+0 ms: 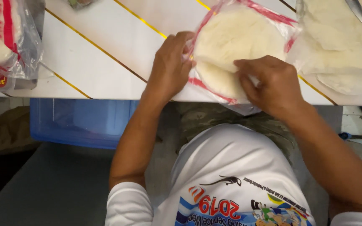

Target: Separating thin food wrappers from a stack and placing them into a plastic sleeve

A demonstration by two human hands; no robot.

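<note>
The left hand [170,67] pinches the edge of a clear red-trimmed plastic bag [248,19], fingers closed on the film; the right hand [271,83] presses curled fingers onto the stack of round flatbreads [237,37] between the hands. The stack looks mostly bagged, the near opening unsealed. Round, it has no long axis; it lies flat, the bag mouth toward the person

One head-worn camera looks steeply down, close over the white table [105,54] edge.

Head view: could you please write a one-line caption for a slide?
Left hand and right hand grip a clear, red-trimmed bag of pale round flatbreads at the white table's edge.
</note>
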